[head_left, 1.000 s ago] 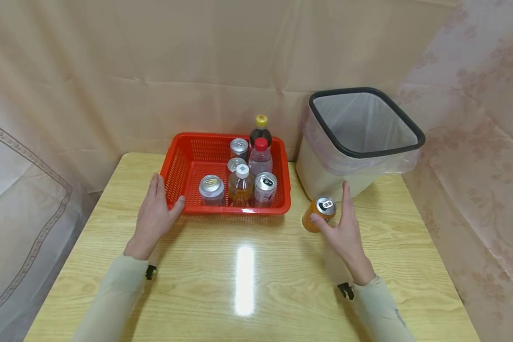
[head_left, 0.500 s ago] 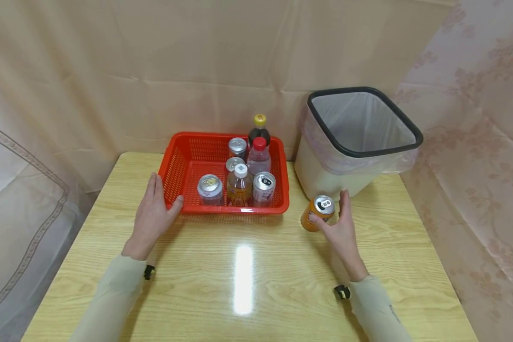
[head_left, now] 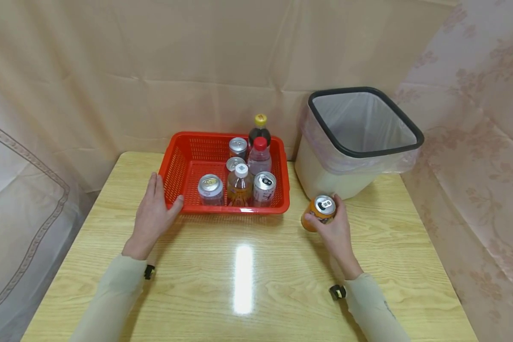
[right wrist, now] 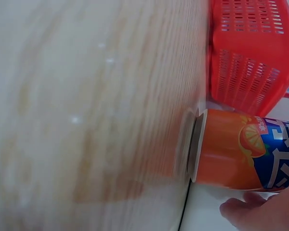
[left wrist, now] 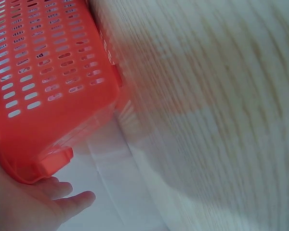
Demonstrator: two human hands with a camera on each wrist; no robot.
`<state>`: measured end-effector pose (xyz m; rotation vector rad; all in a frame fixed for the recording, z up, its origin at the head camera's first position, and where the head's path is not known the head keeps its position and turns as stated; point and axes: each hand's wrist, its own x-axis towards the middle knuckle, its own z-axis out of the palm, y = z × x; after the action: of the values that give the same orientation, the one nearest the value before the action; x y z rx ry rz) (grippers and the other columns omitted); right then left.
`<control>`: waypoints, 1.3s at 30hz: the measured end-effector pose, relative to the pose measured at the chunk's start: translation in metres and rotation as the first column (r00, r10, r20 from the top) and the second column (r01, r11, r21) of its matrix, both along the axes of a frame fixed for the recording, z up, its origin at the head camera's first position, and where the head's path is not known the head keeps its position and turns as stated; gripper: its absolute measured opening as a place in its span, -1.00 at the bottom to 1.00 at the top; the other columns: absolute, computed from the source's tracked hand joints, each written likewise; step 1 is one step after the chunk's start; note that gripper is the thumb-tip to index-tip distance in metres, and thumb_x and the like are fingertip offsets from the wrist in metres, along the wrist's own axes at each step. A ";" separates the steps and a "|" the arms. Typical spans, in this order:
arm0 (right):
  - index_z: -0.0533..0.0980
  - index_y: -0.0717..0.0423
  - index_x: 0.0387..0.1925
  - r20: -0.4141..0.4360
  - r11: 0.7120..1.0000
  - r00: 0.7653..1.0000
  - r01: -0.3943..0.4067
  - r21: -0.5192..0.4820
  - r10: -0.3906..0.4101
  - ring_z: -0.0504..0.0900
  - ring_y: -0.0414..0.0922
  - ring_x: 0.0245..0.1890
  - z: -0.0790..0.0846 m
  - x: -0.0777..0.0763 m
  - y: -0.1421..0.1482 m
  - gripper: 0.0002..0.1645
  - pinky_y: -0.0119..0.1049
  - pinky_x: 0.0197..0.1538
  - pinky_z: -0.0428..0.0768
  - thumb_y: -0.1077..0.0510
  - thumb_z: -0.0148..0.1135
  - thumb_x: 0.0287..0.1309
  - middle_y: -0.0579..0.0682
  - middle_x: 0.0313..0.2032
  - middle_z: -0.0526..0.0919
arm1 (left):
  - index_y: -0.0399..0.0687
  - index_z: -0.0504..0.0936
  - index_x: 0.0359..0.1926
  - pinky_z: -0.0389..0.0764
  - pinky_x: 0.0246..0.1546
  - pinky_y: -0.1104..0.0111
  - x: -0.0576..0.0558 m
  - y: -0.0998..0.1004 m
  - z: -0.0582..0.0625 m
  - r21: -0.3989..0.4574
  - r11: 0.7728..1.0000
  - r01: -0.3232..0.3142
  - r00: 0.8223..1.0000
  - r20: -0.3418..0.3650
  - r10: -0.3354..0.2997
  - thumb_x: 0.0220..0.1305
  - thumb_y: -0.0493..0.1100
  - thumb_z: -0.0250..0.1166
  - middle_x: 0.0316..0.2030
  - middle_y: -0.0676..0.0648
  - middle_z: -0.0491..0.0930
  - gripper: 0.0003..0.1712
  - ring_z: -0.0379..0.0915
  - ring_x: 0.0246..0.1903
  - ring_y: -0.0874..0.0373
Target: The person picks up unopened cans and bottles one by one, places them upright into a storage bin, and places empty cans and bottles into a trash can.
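An orange soda can [head_left: 322, 209] stands upright on the table, right of a red plastic basket [head_left: 196, 208]. My right hand [head_left: 335, 232] grips it, thumb on the near left side and a finger on the right. In the right wrist view, the can's base [right wrist: 196, 147] is at the tabletop and its label shows an orange slice. My left hand [head_left: 151, 216] rests at the basket's front left corner, fingers straight along the side and thumb by the front rim. Inside the basket are several cans, such as a silver-topped can [head_left: 211, 189], and a white-capped bottle [head_left: 240, 185].
A cream trash bin [head_left: 320, 166] with a black rim and clear liner stands just behind the can. A red-capped bottle [head_left: 260, 156] and a yellow-capped dark bottle [head_left: 260, 133] stand at the basket's right. Cloth [head_left: 213, 61] hangs behind the wooden table [head_left: 188, 285].
My right hand has moved slightly left and its fingers have closed round the orange can. The can stays in place. My left hand keeps its place at the basket.
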<state>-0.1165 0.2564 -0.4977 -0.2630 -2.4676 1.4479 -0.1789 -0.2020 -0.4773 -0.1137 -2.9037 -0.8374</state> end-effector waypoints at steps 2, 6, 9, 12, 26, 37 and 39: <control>0.13 0.37 0.50 0.021 1.000 1.000 0.001 0.021 -0.002 0.40 0.21 0.36 -0.001 -0.001 -0.001 0.19 0.10 0.45 0.30 0.06 0.64 0.03 0.37 0.36 0.38 | -0.49 -0.17 0.58 0.23 0.37 -0.31 0.000 0.000 0.000 0.001 1.000 0.000 1.000 0.003 0.000 0.46 0.19 0.09 0.60 -0.43 -0.21 0.08 0.00 0.47 -0.48; 0.23 0.31 0.40 0.059 0.999 0.998 -0.001 0.039 -0.001 0.54 0.20 0.18 -0.002 -0.002 -0.001 0.02 0.08 0.30 0.45 0.04 0.61 0.07 0.34 0.18 0.56 | -0.49 -0.17 0.58 0.23 0.37 -0.31 0.000 0.000 0.001 0.001 1.000 0.000 1.000 0.006 0.000 0.46 0.19 0.09 0.60 -0.43 -0.21 0.08 0.00 0.47 -0.48; 0.25 0.29 0.36 0.070 0.999 0.997 -0.012 0.040 0.009 0.57 0.19 0.12 -0.002 -0.002 -0.001 -0.05 0.06 0.24 0.49 0.07 0.58 0.08 0.33 0.12 0.59 | -0.48 -0.17 0.58 0.22 0.38 -0.31 0.000 0.000 0.001 -0.001 1.000 0.000 1.000 0.009 0.000 0.46 0.19 0.09 0.60 -0.42 -0.21 0.08 0.00 0.47 -0.48; 0.24 0.30 0.35 0.074 0.999 0.997 -0.032 0.040 0.029 0.59 0.19 0.10 -0.001 -0.001 -0.002 -0.07 0.06 0.21 0.51 0.09 0.56 0.10 0.33 0.10 0.59 | -0.48 -0.18 0.59 0.21 0.38 -0.31 0.000 0.000 0.002 -0.002 1.000 -0.001 1.000 0.013 0.001 0.46 0.19 0.09 0.60 -0.42 -0.22 0.08 -0.01 0.48 -0.47; 0.31 0.28 0.28 -0.003 0.995 1.000 -0.025 0.096 0.025 0.63 0.14 -0.01 0.012 0.007 -0.002 -0.11 0.00 0.09 0.53 0.08 0.59 0.03 0.25 0.01 0.64 | -0.50 -0.18 0.58 0.24 0.37 -0.30 0.001 0.001 0.002 -0.010 1.000 0.007 1.000 -0.001 -0.007 0.47 0.17 0.09 0.59 -0.44 -0.21 0.07 0.02 0.46 -0.50; 0.34 0.33 0.27 -0.119 0.988 0.993 0.027 0.149 -0.009 0.64 0.05 -0.10 0.051 0.017 -0.002 -0.12 -0.28 -0.04 0.50 0.12 0.58 -0.01 0.22 -0.04 0.67 | -0.50 -0.19 0.58 0.23 0.38 -0.30 0.002 0.001 0.003 -0.003 1.000 0.009 1.000 0.004 -0.009 0.48 0.17 0.09 0.60 -0.44 -0.23 0.08 0.00 0.47 -0.48; 0.34 0.33 0.27 -0.150 0.989 0.989 0.031 0.145 -0.009 0.62 0.00 -0.11 0.059 0.019 -0.002 -0.12 -0.33 -0.05 0.48 0.13 0.58 -0.01 0.21 -0.04 0.68 | -0.50 -0.19 0.58 0.23 0.37 -0.30 0.001 0.001 0.003 -0.004 1.000 0.009 1.000 0.001 -0.009 0.47 0.18 0.09 0.60 -0.44 -0.23 0.08 -0.01 0.48 -0.48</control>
<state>-0.0974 0.2544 -0.4387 -0.1436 -2.4269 1.2224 -0.1774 -0.2009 -0.4744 -0.1273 -2.9085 -0.8338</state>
